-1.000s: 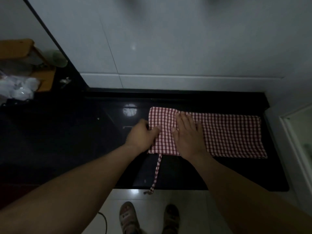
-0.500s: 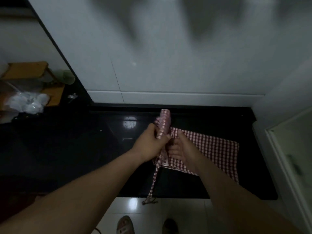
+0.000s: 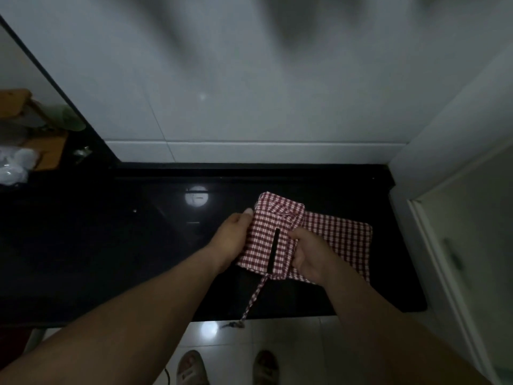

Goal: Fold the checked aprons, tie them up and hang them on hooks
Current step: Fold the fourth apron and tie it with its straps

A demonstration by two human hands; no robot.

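A red-and-white checked apron [image 3: 338, 240] lies on the black countertop [image 3: 111, 245], its right part flat and its left end lifted and folded over. My left hand [image 3: 231, 240] grips the left edge of the raised fold. My right hand [image 3: 311, 254] holds the cloth at the fold's right side, fingers curled into it. A checked tie strap [image 3: 254, 297] hangs from the apron over the counter's front edge toward the floor.
A white tiled wall [image 3: 249, 93] rises behind the counter. A white cabinet [image 3: 458, 218] stands at the right. Wooden shelving [image 3: 33, 129] with a white plastic bag [image 3: 14, 165] sits at far left. My sandalled feet [image 3: 194, 368] stand on the pale floor.
The apron lay flat under both hands a second ago. Both hands have since lifted its left end and folded it rightward, making the cloth shorter.
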